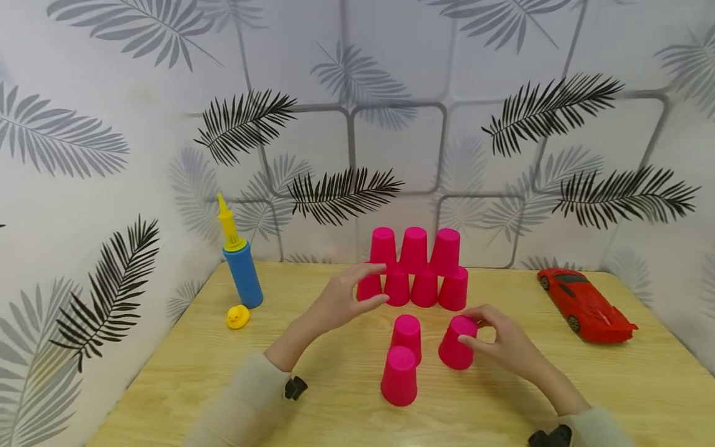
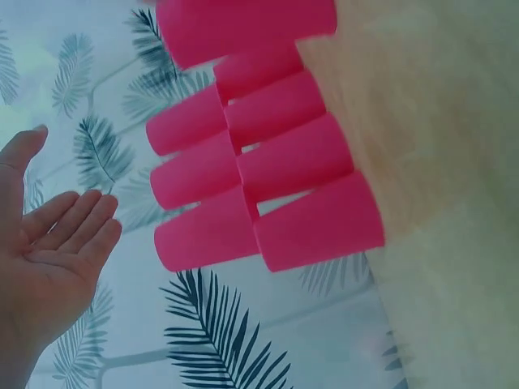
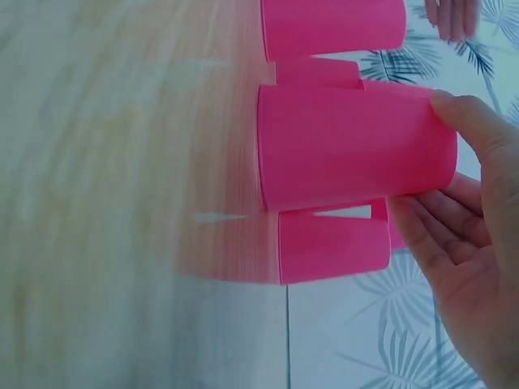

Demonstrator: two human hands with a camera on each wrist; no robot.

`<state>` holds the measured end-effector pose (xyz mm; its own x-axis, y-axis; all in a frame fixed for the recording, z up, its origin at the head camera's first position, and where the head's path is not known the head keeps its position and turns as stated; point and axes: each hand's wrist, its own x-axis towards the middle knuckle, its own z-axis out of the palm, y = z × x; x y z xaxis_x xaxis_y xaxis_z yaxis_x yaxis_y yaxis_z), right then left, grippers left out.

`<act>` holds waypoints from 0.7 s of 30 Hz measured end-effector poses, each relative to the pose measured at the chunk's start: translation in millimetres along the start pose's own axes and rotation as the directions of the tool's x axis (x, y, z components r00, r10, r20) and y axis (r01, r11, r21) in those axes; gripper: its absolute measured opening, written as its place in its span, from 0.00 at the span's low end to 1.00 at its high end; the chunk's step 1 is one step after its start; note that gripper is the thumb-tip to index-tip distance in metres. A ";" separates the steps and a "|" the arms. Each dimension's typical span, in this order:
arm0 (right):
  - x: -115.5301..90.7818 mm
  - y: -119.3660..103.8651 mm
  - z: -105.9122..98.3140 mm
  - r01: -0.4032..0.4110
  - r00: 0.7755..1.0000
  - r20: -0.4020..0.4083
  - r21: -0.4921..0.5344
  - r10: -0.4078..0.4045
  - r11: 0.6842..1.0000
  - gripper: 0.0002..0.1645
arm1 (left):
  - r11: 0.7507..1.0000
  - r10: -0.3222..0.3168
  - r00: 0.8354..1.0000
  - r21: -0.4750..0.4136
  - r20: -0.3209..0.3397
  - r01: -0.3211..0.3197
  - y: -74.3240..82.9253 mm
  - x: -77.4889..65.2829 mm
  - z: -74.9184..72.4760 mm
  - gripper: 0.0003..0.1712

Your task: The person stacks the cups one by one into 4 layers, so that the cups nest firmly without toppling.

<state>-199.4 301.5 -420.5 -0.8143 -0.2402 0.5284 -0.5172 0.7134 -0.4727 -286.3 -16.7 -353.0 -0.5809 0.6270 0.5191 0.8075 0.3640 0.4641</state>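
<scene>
Cups (image 1: 414, 251) turned upside down make a two-tier stack at the centre of the frame, three atop four, on a wooden table (image 1: 346, 403). Right of lower centre, a person's right hand (image 1: 505, 347) pinches a pink cup (image 1: 455, 349) between thumb and fingers near its closed end; whether its rim touches the wood cannot be told. Two loose cups (image 1: 400, 380) stand at lower centre, one behind the other. The left hand (image 1: 341, 301), thumb spread and fingers extended, holds nothing near the stack's left end. The step in hand appears to be fetching a cup for a third tier; the next move would likely call for lifting it clear and lowering it level across two neighbouring top cups without nudging them. A red toy car (image 1: 586, 305) sits at right.
</scene>
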 end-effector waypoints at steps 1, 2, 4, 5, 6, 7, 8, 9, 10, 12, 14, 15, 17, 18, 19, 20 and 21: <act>-0.6 2.4 -1.9 0.004 0.999 -0.031 -0.006 -0.004 1.000 0.23 | 1.000 0.000 1.000 -0.022 0.026 0.000 2.6 -5.6 2.0 0.30; -0.7 4.7 -3.6 0.010 0.998 -0.069 -0.014 -0.011 1.000 0.24 | 0.999 0.005 0.999 -0.040 0.048 -0.003 4.7 -11.0 4.3 0.28; 1.2 7.5 -6.8 0.023 0.987 -0.158 -0.002 -0.023 1.000 0.25 | 0.997 0.021 0.996 -0.072 0.091 -0.014 8.4 -20.6 7.9 0.26; 3.1 8.1 -8.2 0.023 0.978 -0.206 0.015 -0.020 1.000 0.26 | 0.996 0.030 0.994 -0.082 0.109 -0.021 9.7 -24.7 9.6 0.25; 5.6 7.5 -9.8 0.019 0.968 -0.253 0.041 -0.008 0.999 0.26 | 0.995 0.037 0.992 -0.092 0.123 -0.026 10.6 -28.4 11.2 0.24; 8.0 6.4 -11.8 0.008 0.954 -0.299 0.078 0.016 0.997 0.26 | 0.995 0.046 0.989 -0.093 0.140 -0.033 11.7 -31.1 12.8 0.24; 11.5 5.0 -14.0 0.006 0.937 -0.347 0.123 0.038 0.992 0.26 | 0.995 0.048 0.987 -0.097 0.156 -0.033 13.5 -33.3 14.0 0.24; 15.6 3.1 -16.7 0.003 0.918 -0.391 0.172 0.065 0.985 0.25 | 0.995 0.044 0.984 -0.100 0.174 -0.026 15.0 -34.7 15.0 0.24; 20.2 1.1 -19.8 0.000 0.896 -0.432 0.227 0.101 0.974 0.24 | 0.995 0.037 0.980 -0.100 0.195 -0.018 16.4 -35.8 16.0 0.24; 30.6 -2.3 -26.2 0.028 0.846 -0.509 0.337 0.157 0.941 0.23 | 0.995 0.035 0.972 -0.100 0.232 -0.012 17.5 -36.9 19.2 0.25; 42.5 -4.2 -32.5 0.081 0.795 -0.575 0.417 0.193 0.905 0.21 | 0.994 0.036 0.962 -0.105 0.269 -0.007 18.2 -37.9 22.6 0.25; 48.6 -4.8 -35.4 0.098 0.772 -0.600 0.436 0.207 0.895 0.21 | 0.994 0.040 0.959 -0.112 0.281 -0.009 18.4 -38.6 24.2 0.25; 62.5 -7.5 -39.9 0.126 0.743 -0.627 0.473 0.233 0.872 0.21 | 0.994 0.049 0.954 -0.111 0.295 -0.017 18.1 -40.4 27.3 0.24; 69.9 -8.3 -41.3 0.123 0.735 -0.633 0.474 0.241 0.872 0.20 | 0.994 0.048 0.953 -0.105 0.299 -0.018 17.9 -41.6 28.6 0.23; 77.6 -9.4 -42.2 0.116 0.732 -0.634 0.476 0.249 0.872 0.20 | 0.995 0.047 0.952 -0.098 0.301 -0.018 17.8 -42.8 29.7 0.23; 85.4 -10.8 -43.0 0.097 0.734 -0.630 0.466 0.253 0.879 0.21 | 0.995 0.032 0.950 -0.096 0.310 -0.002 18.4 -44.3 30.1 0.23; 93.4 -11.9 -43.4 0.080 0.739 -0.623 0.459 0.256 0.885 0.21 | 0.996 0.016 0.947 -0.088 0.320 0.013 19.3 -45.7 30.2 0.23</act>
<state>-257.9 299.1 -334.9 -0.5707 0.4152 0.7085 -0.6436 0.3097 -0.6999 -241.1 -17.5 -389.4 -0.5048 0.8202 0.2693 0.7878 0.3101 0.5322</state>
